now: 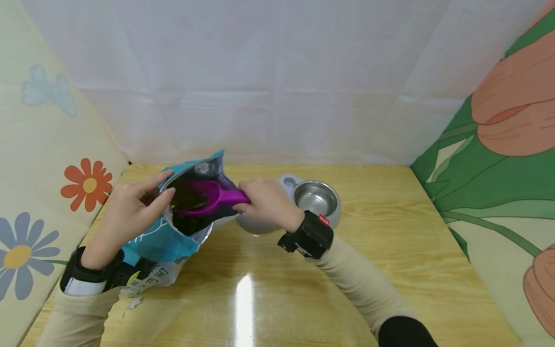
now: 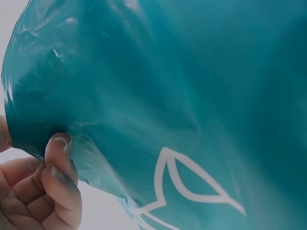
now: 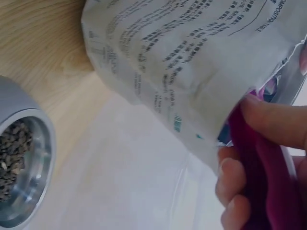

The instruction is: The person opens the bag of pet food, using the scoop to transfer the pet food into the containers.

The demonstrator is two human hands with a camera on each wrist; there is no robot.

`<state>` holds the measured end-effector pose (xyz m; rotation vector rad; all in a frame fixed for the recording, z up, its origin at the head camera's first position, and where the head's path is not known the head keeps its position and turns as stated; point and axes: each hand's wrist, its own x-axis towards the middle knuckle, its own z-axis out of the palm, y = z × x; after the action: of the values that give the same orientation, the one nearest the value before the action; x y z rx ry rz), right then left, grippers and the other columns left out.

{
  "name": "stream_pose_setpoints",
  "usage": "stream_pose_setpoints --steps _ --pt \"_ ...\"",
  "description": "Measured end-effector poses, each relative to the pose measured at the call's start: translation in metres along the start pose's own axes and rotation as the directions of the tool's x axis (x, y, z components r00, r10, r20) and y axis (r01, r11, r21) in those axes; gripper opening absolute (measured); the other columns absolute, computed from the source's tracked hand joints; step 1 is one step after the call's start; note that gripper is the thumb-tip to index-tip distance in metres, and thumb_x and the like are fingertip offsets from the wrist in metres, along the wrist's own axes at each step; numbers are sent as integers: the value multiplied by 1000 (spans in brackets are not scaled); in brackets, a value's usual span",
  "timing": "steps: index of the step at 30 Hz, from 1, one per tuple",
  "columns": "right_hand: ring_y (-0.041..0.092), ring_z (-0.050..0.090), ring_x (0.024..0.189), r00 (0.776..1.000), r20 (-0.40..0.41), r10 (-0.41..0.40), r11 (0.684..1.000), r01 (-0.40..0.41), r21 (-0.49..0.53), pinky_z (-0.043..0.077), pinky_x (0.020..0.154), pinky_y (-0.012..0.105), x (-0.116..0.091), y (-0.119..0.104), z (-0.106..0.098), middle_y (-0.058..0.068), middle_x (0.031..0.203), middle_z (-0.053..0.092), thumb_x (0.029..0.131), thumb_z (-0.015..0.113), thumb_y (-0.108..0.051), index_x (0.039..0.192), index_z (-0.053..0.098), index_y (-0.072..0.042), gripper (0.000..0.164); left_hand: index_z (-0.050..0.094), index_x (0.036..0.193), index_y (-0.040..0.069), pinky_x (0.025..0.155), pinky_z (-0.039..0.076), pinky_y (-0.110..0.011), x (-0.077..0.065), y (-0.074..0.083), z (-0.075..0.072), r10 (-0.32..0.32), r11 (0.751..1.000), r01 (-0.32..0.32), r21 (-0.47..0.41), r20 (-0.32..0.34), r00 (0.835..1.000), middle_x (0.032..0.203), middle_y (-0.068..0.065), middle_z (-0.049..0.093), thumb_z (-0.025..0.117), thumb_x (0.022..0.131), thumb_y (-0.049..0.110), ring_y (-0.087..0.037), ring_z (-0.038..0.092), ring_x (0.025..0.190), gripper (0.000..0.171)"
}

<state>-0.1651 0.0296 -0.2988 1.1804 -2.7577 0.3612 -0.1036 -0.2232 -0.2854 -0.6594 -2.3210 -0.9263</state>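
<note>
A blue-and-white foil-lined bag [image 1: 160,241] stands tilted on the left of the table, its mouth spread wide. My left hand [image 1: 125,212] grips the near-left edge of that mouth, thumb inside; the left wrist view has its curled fingers against the blue film [image 2: 144,72]. With my right hand [image 1: 270,203] I hold a purple scoop [image 1: 212,197] by its handle. Its bowl lies inside the bag, above dark contents whose detail is blurred. In the right wrist view, thumb and fingers wrap the scoop handle [image 3: 273,187] beside the bag's printed white side [image 3: 177,57].
Behind my right hand sits a grey double-bowl stand [image 1: 260,225], with a bare steel bowl [image 1: 315,198] on its right. The right wrist view shows a steel bowl [image 3: 46,158] containing brown pellets [image 3: 14,148]. A white sheet [image 1: 277,86] hangs along the back.
</note>
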Motion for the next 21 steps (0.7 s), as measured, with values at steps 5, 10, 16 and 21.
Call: stream_pose_setpoints --steps 5,10,16,21 --pt "9 46 54 996 -78 -32 999 33 8 35 47 21 -10 9 6 -5 65 53 80 69 -31 82 60 -11 22 62 112 -7 40 24 -18 0 2 0 -18 1000 18 4 6 1000 49 10 35 64 80 -1 -1 33 42 33" --pt "9 50 56 989 -143 -48 998 53 29 39 49 23 -16 13 13 -4 69 60 79 70 -31 90 64 -10 24 62 113 -7 40 24 -18 1 2 0 -25 1000 25 7 15 1000 49 10 34 64 80 -2 -1 32 42 34" --pt "10 53 60 987 -160 -23 996 37 80 41 53 24 -19 16 17 -2 74 63 78 72 -30 93 65 -9 27 62 114 -6 40 22 -18 1 2 0 -36 999 35 13 29 999 48 10 32 64 81 0 -2 30 41 34" --pt "9 52 58 986 -165 -14 996 28 84 40 51 22 -20 17 18 -2 73 63 78 72 -29 94 66 -9 26 62 114 -6 39 22 -18 0 1 -1 -38 999 37 17 32 999 48 11 32 65 81 1 -2 30 41 34"
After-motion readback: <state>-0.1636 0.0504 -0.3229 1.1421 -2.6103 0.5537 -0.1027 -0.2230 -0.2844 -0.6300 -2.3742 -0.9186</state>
